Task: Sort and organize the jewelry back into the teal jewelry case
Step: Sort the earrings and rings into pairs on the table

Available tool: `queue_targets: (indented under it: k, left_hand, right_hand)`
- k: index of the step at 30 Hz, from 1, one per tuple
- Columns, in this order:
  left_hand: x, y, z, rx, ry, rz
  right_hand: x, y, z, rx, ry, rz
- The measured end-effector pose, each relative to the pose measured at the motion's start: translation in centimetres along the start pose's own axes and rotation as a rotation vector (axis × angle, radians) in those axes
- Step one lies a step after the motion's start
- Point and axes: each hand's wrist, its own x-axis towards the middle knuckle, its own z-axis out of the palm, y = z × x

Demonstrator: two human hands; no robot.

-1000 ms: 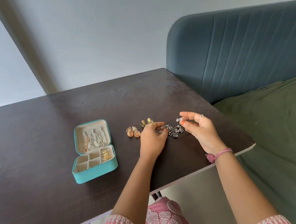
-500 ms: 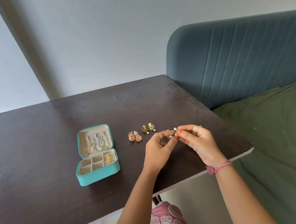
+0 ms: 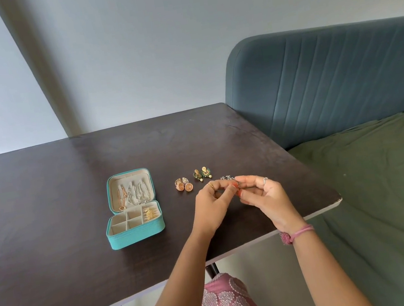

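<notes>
Over the worktop (image 3: pixel 47 215), a tiny silver earring (image 3: pixel 237 186) is pinched between the left hand (image 3: pixel 210 205) and right hand (image 3: pixel 265 197). Probably best kept low and carried left to an empty compartment in the open teal case (image 3: pixel 135 227).

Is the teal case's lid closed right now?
No, the teal jewelry case lies open on the table, its lid tipped back with chains hanging inside.
</notes>
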Motion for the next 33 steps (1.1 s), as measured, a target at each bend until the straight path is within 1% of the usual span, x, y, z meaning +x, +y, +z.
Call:
queue_targets:
  k: [4, 10, 13, 15, 17, 22, 24, 26, 29, 33]
  left_hand:
    - [-0.1, 0.0, -0.1, -0.002, 0.007, -0.003]
    - [-1.2, 1.5, -0.8, -0.086, -0.053, -0.016]
    - [-2.3, 1.9, -1.5, -0.104, -0.060, -0.069]
    - [-3.0, 1.8, -2.2, -0.101, -0.033, -0.114]
    - [-3.6, 1.6, -3.0, -0.017, 0.023, -0.131]
    - [-4.2, 0.8, -4.1, 0.438, 0.189, -0.066]
    - [-4.1, 0.6, -4.3, 0.564, 0.240, -0.031]
    - [-4.0, 0.5, -4.4, 0.624, 0.285, -0.017]
    - [-3.7, 0.4, -4.3, 0.681, 0.312, -0.038]
    - [-3.1, 0.3, -4.6, 0.701, 0.301, -0.092]
  right_hand:
    - [-0.2, 0.0, 0.1, 0.008, 0.015, 0.007]
    - [-0.1, -0.4, -0.1, 0.025, -0.014, 0.030]
    - [0.1, -0.5, 0.3, 0.059, -0.026, 0.074]
    - [0.3, -0.4, 1.0, 0.068, -0.049, 0.103]
    - [0.5, -0.3, 1.8, 0.040, -0.077, 0.121]
    - [1.5, -0.2, 4.8, -0.229, -0.180, 0.099]
    - [2.2, 0.1, 6.1, -0.340, -0.188, 0.076]
    - [3.0, 0.4, 7.0, -0.461, -0.192, 0.052]
    - [4.0, 0.7, 7.6, -0.610, -0.220, 0.051]
    - [4.6, 0.6, 8.0, -0.661, -0.229, 0.082]
